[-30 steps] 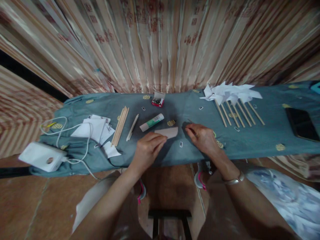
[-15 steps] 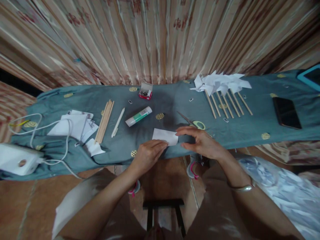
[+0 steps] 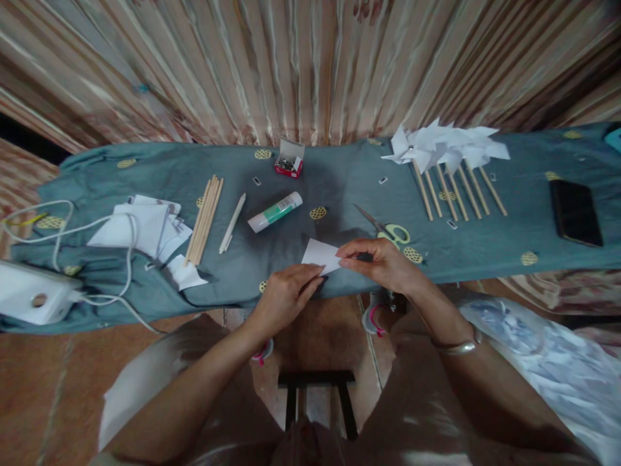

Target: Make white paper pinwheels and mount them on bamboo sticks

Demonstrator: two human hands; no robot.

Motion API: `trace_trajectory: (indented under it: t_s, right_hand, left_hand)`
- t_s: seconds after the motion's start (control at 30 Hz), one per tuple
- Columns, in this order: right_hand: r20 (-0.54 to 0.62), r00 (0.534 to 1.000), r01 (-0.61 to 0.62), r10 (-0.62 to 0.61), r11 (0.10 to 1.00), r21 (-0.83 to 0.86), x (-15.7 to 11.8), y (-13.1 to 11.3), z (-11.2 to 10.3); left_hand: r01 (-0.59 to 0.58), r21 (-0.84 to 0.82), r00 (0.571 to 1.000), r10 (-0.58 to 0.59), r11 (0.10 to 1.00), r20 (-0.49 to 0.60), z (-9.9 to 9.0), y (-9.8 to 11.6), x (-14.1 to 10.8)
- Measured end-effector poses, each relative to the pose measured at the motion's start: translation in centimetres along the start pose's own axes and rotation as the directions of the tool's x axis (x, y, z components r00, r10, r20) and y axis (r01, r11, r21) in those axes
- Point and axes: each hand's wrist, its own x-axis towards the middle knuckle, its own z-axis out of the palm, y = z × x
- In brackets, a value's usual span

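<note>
Right hand (image 3: 385, 264) has closed onto the paper (image 3: 317, 251), pinching it at three o'clock; left hand (image 3: 285, 292) pinches around seven. Scissors (image 3: 383, 229) lie at two o'clock.

No legible text. Glue stick (image 3: 275, 212) label, tablecloth (image 3: 334, 184) rectangular marks (image 3: 451, 224): apparently printed, too small to read.

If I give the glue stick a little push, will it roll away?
It probably would roll, because the glue stick looks like a round tube and lies on its side. The cloth under it might slow it a bit. It looks straight and firm, so it likely won't flop when picked up.
</note>
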Motion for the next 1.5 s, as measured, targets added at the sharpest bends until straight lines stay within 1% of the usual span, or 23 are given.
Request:
trace_trajectory:
  t_s: [0.1,0.17,0.37,0.63,0.73,0.83,0.93,1.0,1.1,1.2,1.5]
  right_hand:
    - [-0.03,0.999,-0.025,0.025,0.999,-0.025,0.8,0.5,0.5]
    - [-0.067,0.997,-0.039,0.037,0.999,-0.036,1.3,0.8,0.9]
    - [-0.14,0.989,-0.047,0.043,0.999,-0.021,2.2,0.9,2.2]
    - [-0.254,0.967,-0.045,0.01,0.99,-0.133,2.5,0.8,3.5]
    - [-0.287,0.958,-0.04,-0.014,0.983,-0.181,2.4,0.7,3.8]
    - [-0.312,0.949,-0.034,-0.033,0.977,-0.208,2.4,0.6,4.1]
    - [-0.331,0.942,-0.018,-0.063,0.972,-0.236,2.4,0.5,4.3]
    - [-0.347,0.935,-0.01,-0.078,0.969,-0.247,2.4,0.4,4.5]
    - [-0.361,0.928,-0.007,-0.095,0.963,-0.269,2.3,0.2,4.7]
    - [-0.372,0.924,-0.024,-0.093,0.954,-0.298,2.3,0.1,4.9]
    - [-0.398,0.914,-0.071,-0.077,0.936,-0.345,2.3,-0.3,5.4]
  left_hand:
    - [0.103,-0.006,0.995,-0.103,0.995,0.005,-0.4,-0.3,-0.3]
    - [0.136,0.014,0.991,-0.136,0.991,0.002,-0.6,-0.6,-0.5]
    - [0.123,0.087,0.992,-0.125,0.989,0.018,-1.1,-0.9,-0.8]
    - [0.143,0.117,0.988,-0.149,0.983,0.043,-1.4,-1.3,-1.2]
    - [0.1,0.149,0.994,-0.104,0.984,0.023,-1.7,-1.2,-0.9]
    - [-0.005,0.236,1.0,0.006,0.972,-0.003,-1.8,-0.8,-0.7]
    - [-0.141,0.284,0.99,0.13,0.948,0.058,-1.0,-0.3,-0.8]
    - [-0.208,0.316,0.977,0.18,0.926,0.114,0.0,-0.1,-1.1]
    - [-0.224,0.393,0.968,0.159,0.892,0.192,1.2,-0.1,-1.8]
    - [-0.233,0.438,0.96,0.132,0.868,0.247,1.7,-0.2,-2.2]
    - [-0.196,0.444,0.958,0.074,0.874,0.278,1.7,-0.4,-2.3]
